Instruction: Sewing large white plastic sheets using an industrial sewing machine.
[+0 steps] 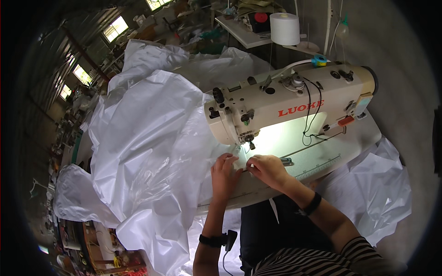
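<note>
A white industrial sewing machine (276,103) stands before me, its lamp lighting the bed. Just in front of its needle, my left hand (224,171) pinches the edge of a white plastic-like sheet (156,133). Close beside it on the right, my right hand (269,169) is closed, thumb against fingers, at the same edge near the presser foot (240,149). The small bit between my right fingertips is partly hidden. The sheet spreads in large glossy folds over the left of the table and hangs down toward the floor.
A white thread cone (284,28) stands behind the machine. More white sheeting (373,188) hangs off the table's right side. A black cord (307,124) dangles from the machine arm. At lower left is a cluttered shelf (99,250).
</note>
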Tool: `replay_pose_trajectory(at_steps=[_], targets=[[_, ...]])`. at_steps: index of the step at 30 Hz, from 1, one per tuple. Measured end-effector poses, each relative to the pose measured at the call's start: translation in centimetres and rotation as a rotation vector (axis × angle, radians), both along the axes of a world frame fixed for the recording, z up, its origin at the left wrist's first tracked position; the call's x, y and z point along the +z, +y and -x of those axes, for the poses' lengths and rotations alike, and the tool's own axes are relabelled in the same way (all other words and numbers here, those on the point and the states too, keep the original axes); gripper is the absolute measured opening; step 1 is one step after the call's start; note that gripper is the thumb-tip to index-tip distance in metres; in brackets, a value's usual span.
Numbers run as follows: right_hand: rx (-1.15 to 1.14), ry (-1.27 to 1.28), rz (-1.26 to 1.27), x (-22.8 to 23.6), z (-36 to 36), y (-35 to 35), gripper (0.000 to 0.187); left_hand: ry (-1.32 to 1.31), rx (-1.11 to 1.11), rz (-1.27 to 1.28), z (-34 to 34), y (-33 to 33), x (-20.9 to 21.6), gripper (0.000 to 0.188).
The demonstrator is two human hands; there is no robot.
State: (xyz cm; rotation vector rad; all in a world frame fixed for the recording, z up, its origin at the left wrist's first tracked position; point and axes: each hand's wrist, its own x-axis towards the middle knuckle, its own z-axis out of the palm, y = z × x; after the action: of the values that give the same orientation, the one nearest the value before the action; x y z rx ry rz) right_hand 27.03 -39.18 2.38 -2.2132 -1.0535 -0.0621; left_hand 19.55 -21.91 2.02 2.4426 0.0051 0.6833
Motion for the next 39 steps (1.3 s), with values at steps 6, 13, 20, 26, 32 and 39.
replay_pose_trajectory(at_steps=[6,13,20,26,32,39], targets=[[-0.033,0.058,0.052,0.8,-0.3,0.8,0.018,-0.033,-0.087,-0.098,0.2,1.1,-0.7,0.009],[-0.163,-0.122,-0.005,0.3,0.1,1.5,0.015,0.116,0.053,-0.083,-1.0,0.8,-1.1,0.008],[-0.098,-0.290,0.129,-0.9,1.7,0.2,0.026,0.117,0.145,-0.113,-1.1,0.1,0.3,0.010],[-0.101,-0.266,0.180,0.1,1.6,0.5,0.019,0.119,0.091,-0.036,-1.6,1.3,0.3,0.009],[-0.106,-0.224,0.220,-0.2,0.2,1.8,0.024,0.075,0.037,0.065,-3.2,2.5,-1.1,0.008],[-0.192,-0.267,0.283,-0.5,-1.2,2.6,0.010,0.004,0.062,0.034,-4.9,2.8,-1.2,0.005]])
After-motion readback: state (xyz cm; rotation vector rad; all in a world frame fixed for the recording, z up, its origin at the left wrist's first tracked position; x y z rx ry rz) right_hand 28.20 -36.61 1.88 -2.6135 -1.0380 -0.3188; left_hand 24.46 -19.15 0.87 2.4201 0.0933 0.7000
